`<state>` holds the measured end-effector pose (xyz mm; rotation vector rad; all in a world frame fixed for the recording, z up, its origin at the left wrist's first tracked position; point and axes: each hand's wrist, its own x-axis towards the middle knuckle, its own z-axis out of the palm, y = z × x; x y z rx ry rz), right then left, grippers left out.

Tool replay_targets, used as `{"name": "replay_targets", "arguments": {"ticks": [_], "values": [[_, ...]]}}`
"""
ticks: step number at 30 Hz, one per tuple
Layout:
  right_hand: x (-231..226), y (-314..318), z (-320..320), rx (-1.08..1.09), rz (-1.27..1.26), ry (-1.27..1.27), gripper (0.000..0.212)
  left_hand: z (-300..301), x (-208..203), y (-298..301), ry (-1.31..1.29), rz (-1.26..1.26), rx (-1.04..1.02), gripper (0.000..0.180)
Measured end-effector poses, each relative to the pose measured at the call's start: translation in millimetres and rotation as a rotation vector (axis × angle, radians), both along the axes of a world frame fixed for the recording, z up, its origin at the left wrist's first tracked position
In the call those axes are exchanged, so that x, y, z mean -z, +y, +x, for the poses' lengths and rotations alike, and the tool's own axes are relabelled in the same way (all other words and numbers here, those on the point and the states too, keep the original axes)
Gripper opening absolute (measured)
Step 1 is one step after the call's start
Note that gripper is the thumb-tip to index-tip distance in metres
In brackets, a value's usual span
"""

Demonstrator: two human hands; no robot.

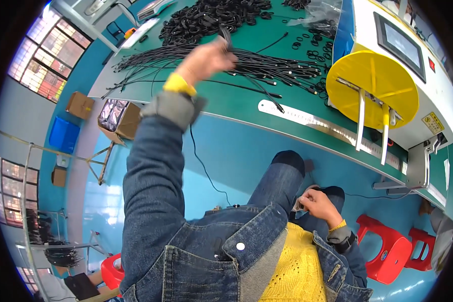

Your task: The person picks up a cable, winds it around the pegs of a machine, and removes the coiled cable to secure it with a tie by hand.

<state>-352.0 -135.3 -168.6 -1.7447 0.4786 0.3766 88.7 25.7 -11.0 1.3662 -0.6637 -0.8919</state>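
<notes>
My left hand (pixel 209 60) reaches over the green-topped table, its fingers curled and blurred, with a dark streak of black cable (pixel 227 39) at the fingertips. Under and beside it lies a spread of straight black cables (pixel 272 65) with small plugs at their ends. Behind these rises a heap of coiled black cables (pixel 206 20). My right hand (pixel 318 205) rests low over my lap, thumb and fingers pinched together. Something small and pale shows at its fingertips, too little to name.
A metal ruler (pixel 307 119) lies along the table's front edge. At the right stands a white machine (pixel 412 30) with a screen, a yellow disc (pixel 372 90) and two white prongs. Loose black rings (pixel 314 53) lie near it. Red stools (pixel 385 249) stand on the blue floor.
</notes>
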Motion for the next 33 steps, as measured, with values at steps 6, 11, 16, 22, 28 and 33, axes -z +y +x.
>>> {"name": "replay_targets", "arguments": {"ticks": [6, 11, 16, 22, 28, 33], "values": [[-4, -2, 0, 0.09, 0.046, 0.06, 0.021, 101, 39, 12, -1.063, 0.553, -0.582, 0.037], [-9, -10, 4, 0.116, 0.004, 0.06, 0.019, 78, 75, -12, -1.264, 0.619, -0.285, 0.022], [-7, -18, 8, 0.136, -0.006, 0.034, 0.018, 53, 63, -5, -1.373, 0.617, -0.151, 0.019], [-15, -15, 12, 0.086, -0.028, 0.016, 0.018, 45, 47, 3, -1.432, 0.423, -0.487, 0.018], [-11, -16, 1, 0.142, -0.024, 0.057, 0.017, 16, 69, 36, -1.486, 0.328, -0.464, 0.018], [-12, -15, -3, 0.12, -0.076, 0.069, 0.018, 37, 69, 66, -1.336, 0.514, -0.643, 0.024]]}}
